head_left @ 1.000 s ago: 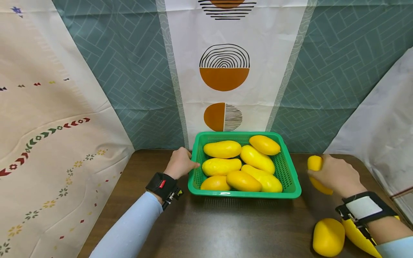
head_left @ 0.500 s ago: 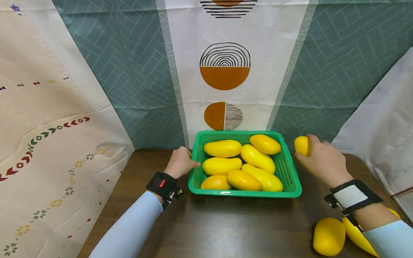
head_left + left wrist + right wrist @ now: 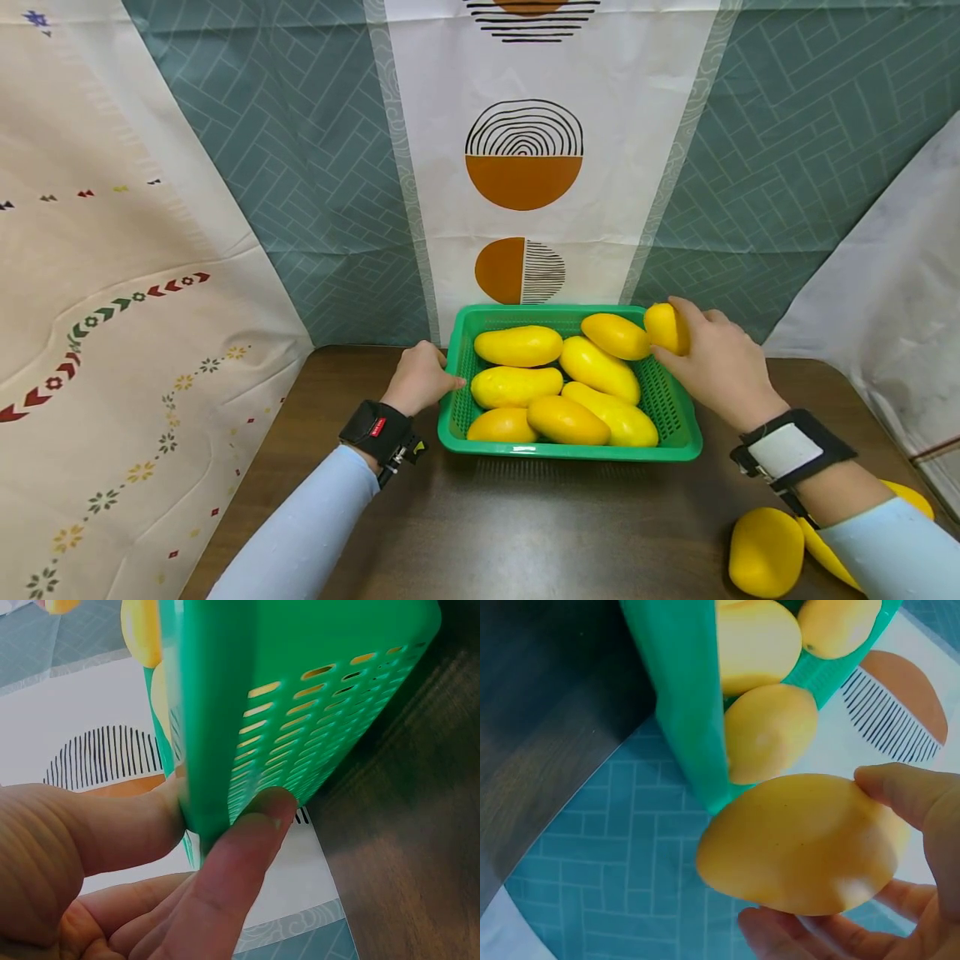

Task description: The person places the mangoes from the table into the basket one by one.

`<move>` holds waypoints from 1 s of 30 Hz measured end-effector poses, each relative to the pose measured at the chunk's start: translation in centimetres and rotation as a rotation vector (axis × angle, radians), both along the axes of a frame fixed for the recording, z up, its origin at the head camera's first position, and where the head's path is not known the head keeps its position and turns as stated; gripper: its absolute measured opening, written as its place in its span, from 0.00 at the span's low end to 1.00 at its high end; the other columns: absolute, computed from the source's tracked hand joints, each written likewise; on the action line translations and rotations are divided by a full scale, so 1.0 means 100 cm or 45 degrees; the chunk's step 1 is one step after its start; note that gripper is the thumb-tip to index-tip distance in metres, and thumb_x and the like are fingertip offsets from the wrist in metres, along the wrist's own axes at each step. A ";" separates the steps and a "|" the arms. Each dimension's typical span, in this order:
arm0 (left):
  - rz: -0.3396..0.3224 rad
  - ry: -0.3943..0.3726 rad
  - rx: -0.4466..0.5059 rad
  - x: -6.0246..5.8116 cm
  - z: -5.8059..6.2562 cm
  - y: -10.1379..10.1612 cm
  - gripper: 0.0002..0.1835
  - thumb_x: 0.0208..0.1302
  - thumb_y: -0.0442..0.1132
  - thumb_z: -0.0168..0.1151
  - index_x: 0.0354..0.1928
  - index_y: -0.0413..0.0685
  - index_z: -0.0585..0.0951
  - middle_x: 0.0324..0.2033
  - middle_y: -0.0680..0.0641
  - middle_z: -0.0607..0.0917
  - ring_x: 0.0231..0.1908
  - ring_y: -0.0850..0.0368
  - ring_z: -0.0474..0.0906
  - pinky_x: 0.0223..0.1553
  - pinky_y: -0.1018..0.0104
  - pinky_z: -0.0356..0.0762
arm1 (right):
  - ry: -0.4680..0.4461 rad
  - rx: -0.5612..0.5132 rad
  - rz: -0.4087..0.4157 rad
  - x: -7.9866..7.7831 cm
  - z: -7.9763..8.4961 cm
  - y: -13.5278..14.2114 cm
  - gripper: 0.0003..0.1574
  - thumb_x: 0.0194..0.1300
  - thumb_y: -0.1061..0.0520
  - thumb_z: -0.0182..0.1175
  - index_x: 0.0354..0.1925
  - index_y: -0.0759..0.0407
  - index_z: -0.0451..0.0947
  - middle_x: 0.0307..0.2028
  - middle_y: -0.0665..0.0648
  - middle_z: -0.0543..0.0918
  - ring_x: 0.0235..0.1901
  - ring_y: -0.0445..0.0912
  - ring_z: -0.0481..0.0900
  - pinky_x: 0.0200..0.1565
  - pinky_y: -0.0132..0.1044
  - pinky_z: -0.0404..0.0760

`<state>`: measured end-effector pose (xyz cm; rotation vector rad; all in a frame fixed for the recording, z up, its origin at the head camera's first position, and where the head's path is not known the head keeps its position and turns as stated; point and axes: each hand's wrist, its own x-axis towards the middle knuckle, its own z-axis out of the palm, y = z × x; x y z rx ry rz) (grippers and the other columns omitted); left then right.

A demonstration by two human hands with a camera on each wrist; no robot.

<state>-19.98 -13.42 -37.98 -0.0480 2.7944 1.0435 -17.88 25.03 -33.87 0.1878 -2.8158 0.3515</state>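
Observation:
My left hand (image 3: 420,379) pinches the left rim of a green plastic basket (image 3: 480,450). In the left wrist view the thumb (image 3: 127,832) lies inside the rim and the curled fingers outside, against the slotted wall (image 3: 300,712). My right hand (image 3: 716,358) grips a yellow mango (image 3: 666,327) by one end, raised over the basket's back right corner. The right wrist view shows this mango (image 3: 802,844) between thumb and fingers, overlapping the basket's edge. Several yellow mangoes (image 3: 517,346) lie inside, one (image 3: 615,336) close beside the held one.
On the brown table (image 3: 570,525), a mango (image 3: 766,552) lies at the front right. Beside it, more yellow fruit (image 3: 907,497) shows partly behind my right sleeve. A patterned cloth (image 3: 322,183) hangs right behind the basket; cream cloth (image 3: 112,333) borders the left.
My right hand has carried the mango up and left, from the table's right side to above the basket's right rim. My left hand and the basket stay in place.

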 end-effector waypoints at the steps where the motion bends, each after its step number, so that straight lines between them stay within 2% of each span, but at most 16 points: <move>1: 0.001 -0.002 0.000 0.000 0.000 0.000 0.14 0.50 0.43 0.73 0.31 0.37 0.85 0.25 0.44 0.84 0.16 0.54 0.81 0.18 0.69 0.78 | 0.002 0.005 0.011 0.000 0.000 -0.002 0.45 0.57 0.41 0.62 0.67 0.56 0.60 0.44 0.72 0.75 0.32 0.62 0.76 0.21 0.52 0.76; 10: 0.007 -0.011 -0.006 -0.001 -0.001 0.001 0.16 0.49 0.44 0.73 0.34 0.37 0.85 0.27 0.44 0.84 0.19 0.54 0.82 0.19 0.70 0.79 | -0.041 -0.004 0.156 -0.005 -0.006 -0.017 0.46 0.55 0.45 0.66 0.68 0.50 0.59 0.48 0.67 0.75 0.39 0.59 0.76 0.35 0.55 0.79; 17: 0.016 -0.015 -0.010 -0.002 -0.001 0.001 0.16 0.49 0.43 0.73 0.34 0.37 0.85 0.27 0.44 0.84 0.19 0.55 0.82 0.19 0.70 0.79 | -0.103 0.030 0.217 -0.007 -0.011 -0.024 0.45 0.55 0.43 0.66 0.67 0.51 0.61 0.45 0.64 0.76 0.34 0.54 0.76 0.32 0.48 0.79; 25: 0.017 -0.022 -0.006 -0.001 0.000 0.001 0.16 0.50 0.44 0.73 0.34 0.38 0.85 0.27 0.44 0.84 0.20 0.51 0.83 0.18 0.69 0.79 | -0.245 0.069 0.280 -0.009 -0.017 -0.030 0.47 0.54 0.42 0.67 0.67 0.54 0.61 0.46 0.64 0.77 0.34 0.50 0.75 0.37 0.47 0.80; 30: 0.011 -0.016 -0.009 -0.001 -0.001 0.001 0.15 0.50 0.43 0.72 0.34 0.37 0.85 0.27 0.43 0.84 0.20 0.52 0.83 0.19 0.69 0.79 | -0.294 0.096 0.319 -0.010 -0.023 -0.032 0.45 0.54 0.42 0.66 0.65 0.55 0.63 0.47 0.64 0.77 0.34 0.50 0.75 0.37 0.46 0.79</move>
